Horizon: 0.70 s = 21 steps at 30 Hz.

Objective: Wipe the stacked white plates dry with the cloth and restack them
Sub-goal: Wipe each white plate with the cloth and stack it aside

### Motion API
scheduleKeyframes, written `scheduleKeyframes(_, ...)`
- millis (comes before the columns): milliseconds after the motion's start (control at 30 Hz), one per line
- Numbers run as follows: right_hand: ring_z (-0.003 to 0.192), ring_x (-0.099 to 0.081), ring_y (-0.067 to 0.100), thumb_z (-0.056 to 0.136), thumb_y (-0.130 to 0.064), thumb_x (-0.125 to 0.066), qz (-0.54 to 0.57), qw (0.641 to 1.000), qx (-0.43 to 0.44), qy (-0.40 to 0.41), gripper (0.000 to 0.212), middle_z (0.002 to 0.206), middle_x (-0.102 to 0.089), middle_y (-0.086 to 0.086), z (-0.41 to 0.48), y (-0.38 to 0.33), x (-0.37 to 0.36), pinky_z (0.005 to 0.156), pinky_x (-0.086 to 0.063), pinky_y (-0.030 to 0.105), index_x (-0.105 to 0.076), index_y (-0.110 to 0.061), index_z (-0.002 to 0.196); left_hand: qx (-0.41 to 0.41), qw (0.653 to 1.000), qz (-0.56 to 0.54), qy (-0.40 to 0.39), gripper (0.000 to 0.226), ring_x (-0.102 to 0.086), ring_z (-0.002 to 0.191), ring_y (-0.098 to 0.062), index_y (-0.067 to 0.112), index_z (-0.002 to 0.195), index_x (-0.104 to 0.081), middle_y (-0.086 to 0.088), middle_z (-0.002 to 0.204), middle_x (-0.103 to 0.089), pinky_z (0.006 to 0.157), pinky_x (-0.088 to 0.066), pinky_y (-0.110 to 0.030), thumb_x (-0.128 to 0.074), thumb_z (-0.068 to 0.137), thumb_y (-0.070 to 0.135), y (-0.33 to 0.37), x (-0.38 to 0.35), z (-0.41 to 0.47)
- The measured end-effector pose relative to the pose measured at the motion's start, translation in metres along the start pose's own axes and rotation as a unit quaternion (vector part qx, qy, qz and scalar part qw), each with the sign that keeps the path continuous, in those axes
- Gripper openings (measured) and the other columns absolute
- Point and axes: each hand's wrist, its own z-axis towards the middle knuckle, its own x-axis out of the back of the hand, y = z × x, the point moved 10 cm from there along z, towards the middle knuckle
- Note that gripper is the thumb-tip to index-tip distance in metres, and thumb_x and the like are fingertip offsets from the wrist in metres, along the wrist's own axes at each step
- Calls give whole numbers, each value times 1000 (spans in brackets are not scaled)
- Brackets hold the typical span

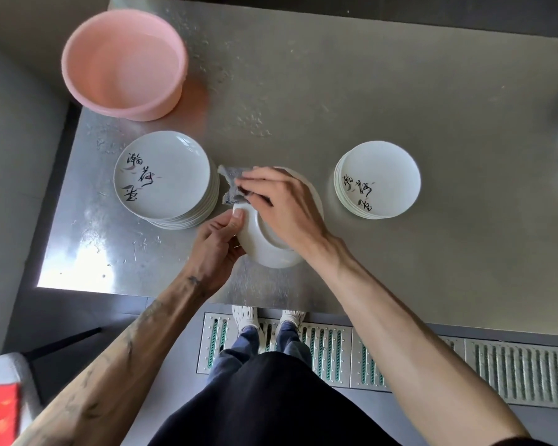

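Note:
A single white plate is held upside down and tilted above the steel table, its foot ring facing me. My left hand grips its left rim with the thumb on the underside. My right hand presses a grey cloth against the plate's upper part. A taller stack of white plates with black brush lettering stands to the left. A shorter stack of the same plates stands to the right.
A pink plastic basin with water sits at the back left of the steel table. Water droplets spot the table near the basin. The table's front edge runs just below my hands; a floor drain grate lies beneath.

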Motion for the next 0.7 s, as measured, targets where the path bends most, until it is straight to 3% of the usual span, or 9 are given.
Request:
scheduleKeyframes(133,105,-68,10,92,-10,-66,26,993,-99,61,23,119,-73,-5,4,39,26,95,-49,22,-79,-14,111,-3,1000,-11,0,29,-62,78,-8,19,95,-79,3,89,-70,69,-55,-23,-53,101,28,4,-1,0)
scheduleKeyframes(233,76,-66,16,93,-15,-63,56,974,-196,99,15,82,-69,-6,-10,82,39,73,-54,34,-73,-15,82,-8,1000,-16,16,26,-62,87,-11,16,103,-77,-2,100,-69,74,-55,-26,-55,100,31,4,4,2)
scheduleKeyframes(300,58,-52,17,93,-16,-61,72,955,-260,125,27,60,-55,-1,-30,104,39,60,-51,40,-57,-8,68,-14,999,-30,29,27,-63,90,-12,16,105,-76,-2,103,-69,77,-57,-27,-54,101,31,5,7,4)
scheduleKeyframes(367,51,-32,9,90,-13,-62,70,936,-304,163,36,50,-43,-2,-55,116,38,55,-38,34,-43,-9,61,-20,998,-40,41,26,-61,92,-12,15,106,-74,-4,105,-67,79,-57,-29,-53,103,30,6,8,6)
scheduleKeyframes(400,52,-28,9,89,-13,-63,80,925,-330,173,36,48,-41,-2,-69,121,33,54,-34,34,-41,-10,60,-25,998,-39,48,26,-60,92,-13,14,105,-73,-5,104,-65,78,-57,-29,-52,104,30,7,8,8)
scheduleKeyframes(467,55,-32,11,89,-15,-66,136,895,-386,179,31,48,-43,-3,-97,128,14,54,-40,34,-51,-6,63,-38,997,-20,59,26,-58,91,-15,12,105,-72,-7,102,-63,76,-57,-29,-51,106,28,9,6,11)
scheduleKeyframes(600,63,-44,9,89,-15,-74,265,830,-449,201,17,58,-59,6,-123,131,-12,62,-41,28,-69,-3,79,-92,989,112,32,27,-58,85,-21,5,101,-73,-12,90,-65,75,-57,-47,-53,108,22,15,-12,14)
scheduleKeyframes(700,64,-44,9,88,-16,-74,302,809,-448,230,26,61,-54,-7,-106,134,2,63,-41,25,-66,-14,63,-139,958,249,-22,27,-55,73,-14,15,95,-76,-4,76,-65,67,-44,-34,-54,106,26,15,-31,9)
